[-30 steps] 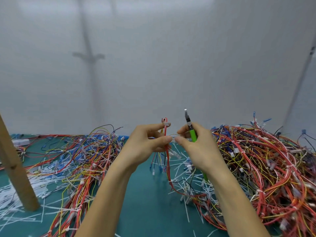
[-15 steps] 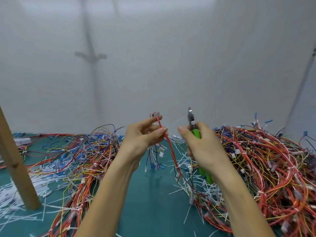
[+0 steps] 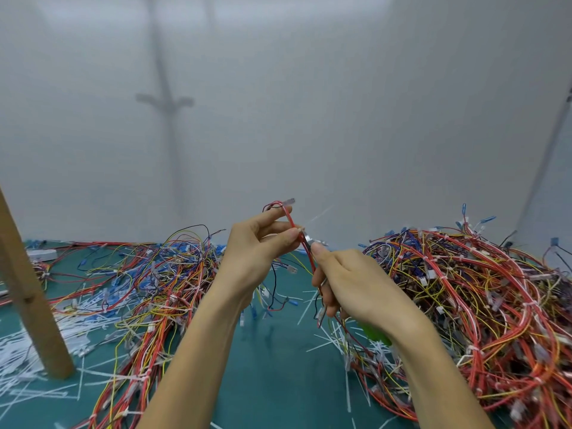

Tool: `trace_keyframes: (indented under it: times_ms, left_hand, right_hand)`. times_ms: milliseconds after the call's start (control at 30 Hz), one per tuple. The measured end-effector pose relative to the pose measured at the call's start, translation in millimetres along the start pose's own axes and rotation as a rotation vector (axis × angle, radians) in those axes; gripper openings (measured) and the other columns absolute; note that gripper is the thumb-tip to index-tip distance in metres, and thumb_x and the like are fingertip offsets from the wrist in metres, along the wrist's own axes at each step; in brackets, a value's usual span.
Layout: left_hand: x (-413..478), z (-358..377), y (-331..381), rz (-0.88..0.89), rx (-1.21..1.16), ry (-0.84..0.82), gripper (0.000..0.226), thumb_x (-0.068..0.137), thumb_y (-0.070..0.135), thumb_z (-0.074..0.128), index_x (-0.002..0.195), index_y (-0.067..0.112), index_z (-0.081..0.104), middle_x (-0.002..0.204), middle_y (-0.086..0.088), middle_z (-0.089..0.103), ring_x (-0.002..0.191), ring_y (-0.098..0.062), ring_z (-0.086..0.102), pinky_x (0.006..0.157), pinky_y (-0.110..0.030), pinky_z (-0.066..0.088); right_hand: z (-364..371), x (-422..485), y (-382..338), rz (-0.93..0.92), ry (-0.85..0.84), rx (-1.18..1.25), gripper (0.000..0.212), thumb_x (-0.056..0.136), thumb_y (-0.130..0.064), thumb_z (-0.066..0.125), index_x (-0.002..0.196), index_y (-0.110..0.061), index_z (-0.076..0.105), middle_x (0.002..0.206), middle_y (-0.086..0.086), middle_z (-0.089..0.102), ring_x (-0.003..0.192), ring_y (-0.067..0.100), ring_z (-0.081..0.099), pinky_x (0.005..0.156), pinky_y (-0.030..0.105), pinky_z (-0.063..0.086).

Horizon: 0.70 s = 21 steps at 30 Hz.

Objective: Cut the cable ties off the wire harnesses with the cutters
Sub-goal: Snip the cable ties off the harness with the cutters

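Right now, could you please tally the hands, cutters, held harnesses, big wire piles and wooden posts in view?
Hands: 2 (left hand, right hand)
Pairs of cutters: 1
Held harness: 1
Wire piles: 2 (left pile, right pile)
Wooden post: 1
Total: 7

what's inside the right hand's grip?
Cutters: metal tip shows by the red wire, green handle end pokes out below the right hand. The hand covers the rest.
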<state>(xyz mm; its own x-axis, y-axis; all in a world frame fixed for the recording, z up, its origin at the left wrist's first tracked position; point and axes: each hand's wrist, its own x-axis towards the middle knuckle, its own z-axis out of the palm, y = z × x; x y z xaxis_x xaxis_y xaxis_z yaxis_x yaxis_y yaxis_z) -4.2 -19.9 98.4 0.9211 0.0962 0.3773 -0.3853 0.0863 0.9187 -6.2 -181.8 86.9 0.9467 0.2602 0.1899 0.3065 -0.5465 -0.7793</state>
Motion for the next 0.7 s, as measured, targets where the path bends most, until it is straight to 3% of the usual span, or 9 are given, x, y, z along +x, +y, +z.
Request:
trace_keyframes:
  times_ms: [400,600,700]
  left_hand:
    - [-1.8,0.6,1.3,0.041,0.147,-0.036,0.039,0.092,-0.003,0.059,0.129,0.010,0.059,0.102,-0.005,0.075,0.084,-0.005,0.069,0.070,-0.015,0.052]
    - [-1.7,-0.6,1.5,0.038,0.182,-0.048,0.039,0.093,-0.001,0.060,0.129,0.011,0.059,0.103,-0.001,0.075,0.086,-0.004,0.069,0.070,-0.014,0.051]
    - [-2.1,0.0,1.8,0.036,0.195,-0.046,0.038,0.093,0.000,0.059,0.130,0.010,0.058,0.104,-0.001,0.075,0.088,-0.003,0.068,0.068,-0.013,0.049]
  right_hand:
    - [1.4,-0.3,-1.5,-0.001,0.039,0.013,0.062,0.099,-0.058,0.033,0.072,-0.012,0.064,0.052,0.003,0.062,0.047,0.017,0.066,0.051,0.028,0.043]
    - [-0.5,-1.6,-3.5,-0.010,0.059,-0.022,0.064,0.097,-0.061,0.033,0.068,-0.014,0.064,0.050,0.000,0.061,0.046,0.015,0.064,0.056,0.032,0.046]
    - [-2.0,-3.0,-5.0,-0.013,0.059,-0.071,0.070,0.096,-0.062,0.030,0.071,-0.008,0.065,0.057,0.008,0.066,0.057,0.023,0.067,0.066,0.041,0.054]
